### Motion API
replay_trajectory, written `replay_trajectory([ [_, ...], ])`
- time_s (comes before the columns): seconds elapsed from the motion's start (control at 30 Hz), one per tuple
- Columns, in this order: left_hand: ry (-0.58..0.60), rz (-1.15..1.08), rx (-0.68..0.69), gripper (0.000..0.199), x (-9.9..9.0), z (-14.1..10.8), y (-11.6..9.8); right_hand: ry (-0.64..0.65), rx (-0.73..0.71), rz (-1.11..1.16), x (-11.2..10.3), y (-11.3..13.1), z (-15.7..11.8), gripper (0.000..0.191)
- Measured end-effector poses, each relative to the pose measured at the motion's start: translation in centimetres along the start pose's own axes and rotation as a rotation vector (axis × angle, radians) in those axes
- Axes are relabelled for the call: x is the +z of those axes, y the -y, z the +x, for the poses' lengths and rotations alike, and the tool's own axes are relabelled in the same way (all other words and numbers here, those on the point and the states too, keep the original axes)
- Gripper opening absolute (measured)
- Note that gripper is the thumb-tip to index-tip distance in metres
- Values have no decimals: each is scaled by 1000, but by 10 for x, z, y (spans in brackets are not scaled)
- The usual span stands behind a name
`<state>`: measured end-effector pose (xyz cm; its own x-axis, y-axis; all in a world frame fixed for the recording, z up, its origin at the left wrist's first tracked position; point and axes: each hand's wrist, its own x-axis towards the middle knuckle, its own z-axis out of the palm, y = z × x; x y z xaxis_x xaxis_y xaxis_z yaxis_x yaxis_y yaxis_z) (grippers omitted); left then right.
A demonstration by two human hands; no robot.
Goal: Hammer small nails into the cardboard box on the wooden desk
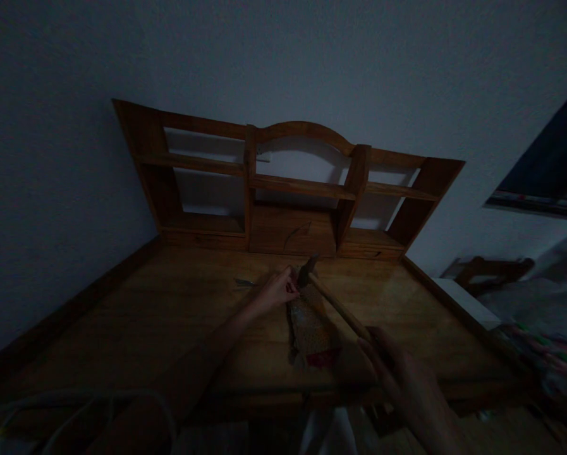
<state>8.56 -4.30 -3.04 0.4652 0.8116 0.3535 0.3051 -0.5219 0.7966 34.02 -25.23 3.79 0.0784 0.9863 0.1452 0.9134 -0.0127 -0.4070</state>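
My right hand [387, 357] is wrapped round the lower end of a hammer's wooden handle. The hammer [337, 304] slants up and left, its dark head over the far end of a folded, worn piece of cloth [311, 325] with brown and red patches. Beside the hammer head, my left hand [282, 285] is closed in a pinch at the cloth's far edge. What its fingertips hold is too dark and small to make out. Left of that hand lies a thin metal tool [243, 282], its kind unclear.
The wooden desk [145, 303] has raised side edges and a shelf unit [302, 188] along its back. A thin curved dark strand [296, 234] shows before the middle compartment. A pale cable or rail [98, 393] crosses the lower left. A chair [494, 272] stands right.
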Motion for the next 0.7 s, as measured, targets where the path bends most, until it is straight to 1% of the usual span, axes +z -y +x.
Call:
replay_trajectory([
  [0.13, -5, -42, -5, 30, 0, 0, -2, -92, -2, 17, -2, 3, 2, 44],
  [0.23, -7, -52, 0, 30, 0, -1, -2, -107, 18, 37, -2, 6, 2, 47],
  [0.3, 1, -40, 13, 29, -1, -1, -1, -56, 13, 58, 0, 4, 1, 46],
  [0.37, 7, -32, 20, 30, -1, -1, 0, 29, -11, 90, 3, 1, -1, 43],
  [0.43, 13, -33, 11, 31, -1, 0, 2, 48, -5, 100, 5, -2, -3, 43],
  [0.57, 23, -92, -4, 32, 0, 1, 4, -88, 49, 92, 2, 2, -3, 50],
  [0.7, 1, -143, -29, 35, 0, -1, 0, -109, 49, 128, -9, 16, 4, 48],
])
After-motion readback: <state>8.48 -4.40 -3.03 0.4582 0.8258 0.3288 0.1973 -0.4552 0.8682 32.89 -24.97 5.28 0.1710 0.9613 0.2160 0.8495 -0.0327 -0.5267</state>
